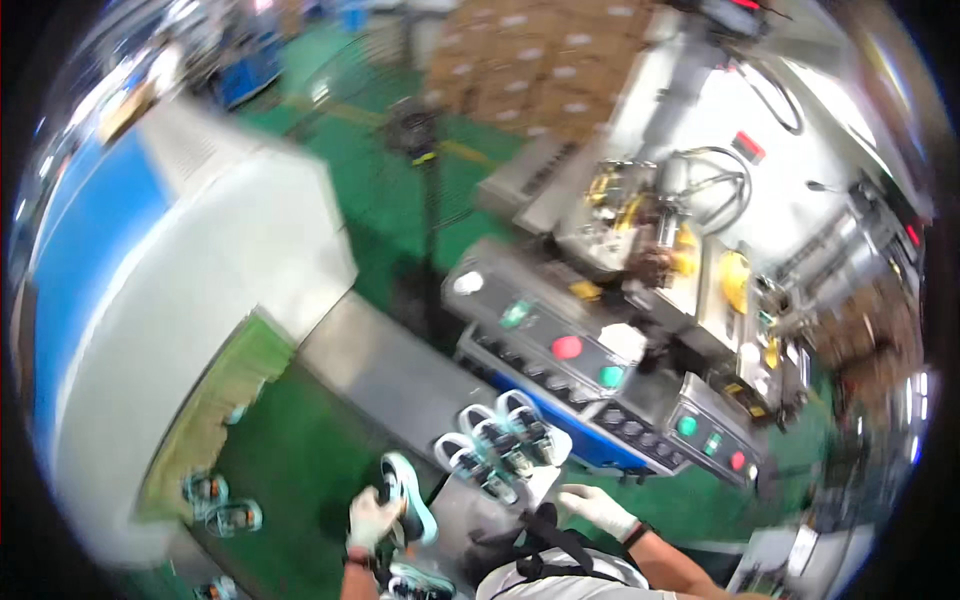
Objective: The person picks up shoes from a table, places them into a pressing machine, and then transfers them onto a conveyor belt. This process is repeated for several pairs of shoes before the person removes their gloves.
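My left hand (372, 520), in a white glove, is closed on a dark shoe (408, 497) with a pale mint sole, held tilted over the edge of the green conveyor belt (300, 440). Below it lies another mint-soled shoe (418, 582), partly cut off by the lower edge. Three light-rimmed shoe uppers stand in a row on the metal ledge ahead: a left one (474, 466), a middle one (498, 441) and a right one (528, 428). My right hand (598, 508), also gloved, is beside the ledge with its fingers stretched out, holding nothing visible.
More shoes (233, 517) sit on the belt at left, by the curtained mouth of a white and blue machine (230, 240). Ahead right stands a machine with a button panel (560, 345) and yellow-padded clamps (735, 280). A floor fan (412, 130) and stacked cartons (540, 65) are behind.
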Action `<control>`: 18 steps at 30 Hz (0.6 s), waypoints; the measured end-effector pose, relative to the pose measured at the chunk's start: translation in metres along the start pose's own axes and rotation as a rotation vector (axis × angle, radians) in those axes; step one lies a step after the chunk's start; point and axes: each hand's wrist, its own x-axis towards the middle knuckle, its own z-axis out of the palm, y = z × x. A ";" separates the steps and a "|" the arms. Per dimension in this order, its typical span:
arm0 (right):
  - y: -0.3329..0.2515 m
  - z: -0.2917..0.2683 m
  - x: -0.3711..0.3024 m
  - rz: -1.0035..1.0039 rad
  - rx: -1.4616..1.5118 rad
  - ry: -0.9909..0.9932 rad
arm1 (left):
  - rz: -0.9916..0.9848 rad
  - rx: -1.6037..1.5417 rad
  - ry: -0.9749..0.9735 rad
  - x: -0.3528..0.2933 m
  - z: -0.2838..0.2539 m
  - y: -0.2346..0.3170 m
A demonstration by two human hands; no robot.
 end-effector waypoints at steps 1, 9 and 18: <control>-0.004 -0.003 0.008 -0.043 0.045 -0.057 | 0.025 -0.164 -0.036 -0.013 0.003 0.028; -0.025 -0.015 0.022 -0.113 0.979 -0.647 | 0.555 -0.714 -0.420 -0.049 -0.002 0.240; -0.074 -0.146 -0.056 -0.409 1.076 -0.258 | 0.531 -0.648 -0.221 -0.026 0.023 0.433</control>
